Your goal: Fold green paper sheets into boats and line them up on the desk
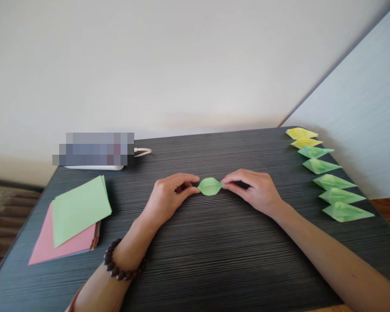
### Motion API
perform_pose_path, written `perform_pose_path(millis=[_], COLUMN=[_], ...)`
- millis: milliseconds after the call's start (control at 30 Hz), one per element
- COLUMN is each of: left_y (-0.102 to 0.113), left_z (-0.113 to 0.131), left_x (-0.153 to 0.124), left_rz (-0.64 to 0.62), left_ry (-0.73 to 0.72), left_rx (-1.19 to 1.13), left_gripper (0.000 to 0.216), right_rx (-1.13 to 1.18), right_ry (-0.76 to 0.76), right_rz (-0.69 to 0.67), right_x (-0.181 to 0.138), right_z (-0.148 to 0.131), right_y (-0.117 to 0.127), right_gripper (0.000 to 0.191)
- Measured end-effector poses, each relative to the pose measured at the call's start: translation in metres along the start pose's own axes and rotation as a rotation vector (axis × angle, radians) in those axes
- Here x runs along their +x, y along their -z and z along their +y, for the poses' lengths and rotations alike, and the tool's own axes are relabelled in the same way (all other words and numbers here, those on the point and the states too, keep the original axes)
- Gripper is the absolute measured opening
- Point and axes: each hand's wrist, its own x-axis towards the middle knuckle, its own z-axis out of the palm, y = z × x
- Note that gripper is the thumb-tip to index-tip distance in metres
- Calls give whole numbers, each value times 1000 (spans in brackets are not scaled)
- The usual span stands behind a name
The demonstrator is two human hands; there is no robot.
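A small green folded paper boat (209, 186) is stretched between my two hands over the middle of the dark table. My left hand (169, 193) has its thumb and fingertips at the left end of the boat, the thumb touching the paper. The right tip is pinched between the thumb and fingers of my right hand (253, 190). Its top looks like a flat six-sided shape with a crease across it. A dark bead bracelet (117, 262) circles my left wrist.
Several green folded boats (339, 196) and two yellow ones (301, 132) line the right edge of the dark table (195, 268). At left lie green sheets (81, 212) on pink paper (45, 247). A blurred-out device (94, 149) with a white cable (143, 151) is behind them.
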Motion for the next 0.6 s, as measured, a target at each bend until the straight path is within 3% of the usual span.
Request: perform_pose_path(millis=[167, 400, 600], left_y=[-1, -4, -10], left_z=[-2, -4, 2], left_x=[1, 1, 1], left_rz=[-19, 16, 12], left_ry=[-80, -128, -165], left_rx=[-43, -34, -11], left_gripper=[8, 9, 10], right_rx=[49, 200, 220], right_ry=[-30, -157, -227], right_rz=[20, -32, 9], right_x=[1, 4, 6], right_z=[8, 12, 11], right_y=[3, 3, 4], right_gripper=[12, 16, 19])
